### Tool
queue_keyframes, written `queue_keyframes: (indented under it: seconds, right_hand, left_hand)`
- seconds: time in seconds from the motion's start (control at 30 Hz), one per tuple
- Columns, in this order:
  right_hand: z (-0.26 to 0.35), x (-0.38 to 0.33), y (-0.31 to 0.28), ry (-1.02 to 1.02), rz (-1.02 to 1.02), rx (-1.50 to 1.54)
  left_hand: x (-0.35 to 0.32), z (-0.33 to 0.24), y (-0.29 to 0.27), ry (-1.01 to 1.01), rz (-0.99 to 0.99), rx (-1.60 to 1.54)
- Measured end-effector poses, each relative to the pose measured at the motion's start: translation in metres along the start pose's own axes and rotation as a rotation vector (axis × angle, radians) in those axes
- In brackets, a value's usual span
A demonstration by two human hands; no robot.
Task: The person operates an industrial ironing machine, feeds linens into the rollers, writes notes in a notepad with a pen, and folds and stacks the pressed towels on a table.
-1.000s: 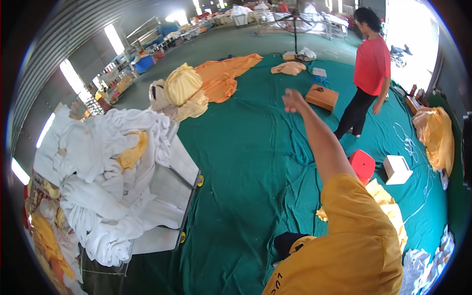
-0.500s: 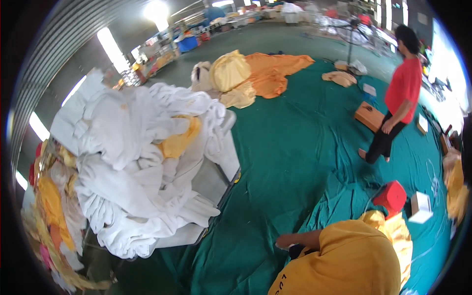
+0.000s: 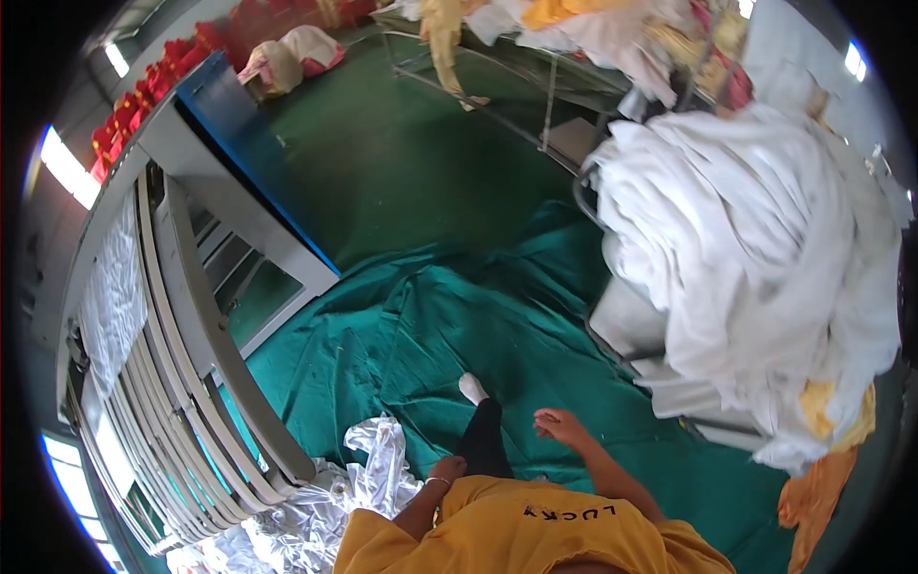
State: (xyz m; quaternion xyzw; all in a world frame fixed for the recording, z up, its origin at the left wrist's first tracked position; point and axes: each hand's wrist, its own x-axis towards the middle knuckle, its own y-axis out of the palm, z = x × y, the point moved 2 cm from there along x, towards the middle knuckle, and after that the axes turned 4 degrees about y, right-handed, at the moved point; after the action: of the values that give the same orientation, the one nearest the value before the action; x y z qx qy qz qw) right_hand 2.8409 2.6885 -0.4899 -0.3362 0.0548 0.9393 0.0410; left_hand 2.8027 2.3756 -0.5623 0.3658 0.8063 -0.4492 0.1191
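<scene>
Beside my dark trouser leg hangs my left hand [image 3: 447,469], a thin band round its wrist. Its fingers are mostly out of sight and I see nothing held in it. My right hand [image 3: 558,426] reaches forward over the green floor cloth [image 3: 535,335], touching nothing. Its fingers are loosely bent and apart, with nothing between them. A shiny white cloth [image 3: 378,464] lies crumpled to the left of my left hand. To the right rises a large heap of white fabric [image 3: 727,220] on a grey cart [image 3: 636,320].
A grey slatted machine [image 3: 215,402] with a blue side panel [image 3: 239,153] stands at the left. Metal rack rails [image 3: 478,105] hold coloured cloths at the back. Orange cloth [image 3: 818,497] lies at the lower right. Red chairs [image 3: 143,96] line the far left.
My view has swung round to the left. The white heap has shifted from the left side to the right, the slatted machine has come into view, and the person in red is out of it.
</scene>
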Motion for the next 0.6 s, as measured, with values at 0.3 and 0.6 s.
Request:
queue_keyframes:
  seconds: [0.3,0.6]
  right_hand:
    - [0.146,0.218,-0.016,-0.145,0.029,-0.190]
    - [0.167,0.291,-0.082,0.396,-0.037,-0.395]
  left_hand:
    - [0.195,-0.018,-0.159,0.068,0.119,0.113]
    - [0.356,0.038,-0.350,-0.015,-0.328,-0.558]
